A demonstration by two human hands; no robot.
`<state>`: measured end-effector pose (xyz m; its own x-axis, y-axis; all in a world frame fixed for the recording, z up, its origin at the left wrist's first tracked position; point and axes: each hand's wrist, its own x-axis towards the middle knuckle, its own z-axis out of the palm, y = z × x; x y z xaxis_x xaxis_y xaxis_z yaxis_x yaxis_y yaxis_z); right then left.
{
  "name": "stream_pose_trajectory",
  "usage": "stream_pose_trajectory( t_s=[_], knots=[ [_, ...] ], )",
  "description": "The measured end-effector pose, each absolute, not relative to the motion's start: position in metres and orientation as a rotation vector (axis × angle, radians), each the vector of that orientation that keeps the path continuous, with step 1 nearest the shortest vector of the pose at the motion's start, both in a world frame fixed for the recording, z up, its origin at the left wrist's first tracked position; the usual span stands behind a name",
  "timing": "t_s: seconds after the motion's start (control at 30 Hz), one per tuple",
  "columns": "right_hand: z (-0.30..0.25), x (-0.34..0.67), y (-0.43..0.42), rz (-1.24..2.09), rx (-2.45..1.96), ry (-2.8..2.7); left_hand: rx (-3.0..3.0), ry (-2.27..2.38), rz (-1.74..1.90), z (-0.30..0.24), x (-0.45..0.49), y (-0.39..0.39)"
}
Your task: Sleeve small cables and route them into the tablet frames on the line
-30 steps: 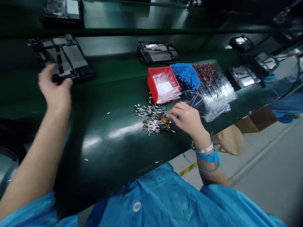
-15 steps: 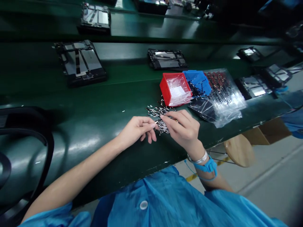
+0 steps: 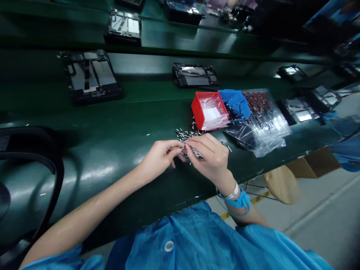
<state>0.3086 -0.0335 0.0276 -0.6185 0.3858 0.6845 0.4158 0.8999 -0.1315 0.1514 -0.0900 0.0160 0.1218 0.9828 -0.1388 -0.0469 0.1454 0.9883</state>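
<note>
Over the table, my left hand (image 3: pixel 161 155) pinches a small thin strip between thumb and forefinger, mostly hidden by the fingertips. The fingertips of my right hand (image 3: pixel 211 154) are pinched at the same spot, meeting those of the left. What the right fingers grip is too small to tell apart from that strip. Just behind and beneath both hands lies a loose pile of small black-and-white strips (image 3: pixel 182 134), partly covered by the right hand. A blue wrist strap (image 3: pixel 242 198) and silvery bangles circle the right wrist.
Beyond the pile stand a red bin (image 3: pixel 198 112) holding plastic bags and a blue bin (image 3: pixel 235 98) with black strips. To their right lies a clear bag (image 3: pixel 277 144) under rows of strips. Opened device housings (image 3: pixel 90 77) rest behind; a black curved frame (image 3: pixel 57 180) stands left.
My right hand has moved left from the pile to the left hand, and their fingertips now meet. The view has shifted slightly.
</note>
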Motion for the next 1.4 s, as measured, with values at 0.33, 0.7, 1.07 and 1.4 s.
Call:
stream_pose_trajectory(
  t_s=[0.33,0.7,1.07,1.4],
  knots=[
    [0.027,0.306,-0.028,0.196,-0.554,-2.291,1.242,1.241,1.067,0.020,0.144,-0.089],
    [0.025,0.304,-0.023,0.296,-0.634,-2.330,1.425,1.424,0.982,0.017,0.144,-0.089],
    [0.013,0.297,-0.029,-0.032,-0.474,-2.268,0.921,1.268,0.942,0.012,0.145,-0.081],
    [0.016,0.297,-0.031,-0.029,-0.499,-2.298,0.986,1.222,1.046,0.013,0.147,-0.086]
  ],
)
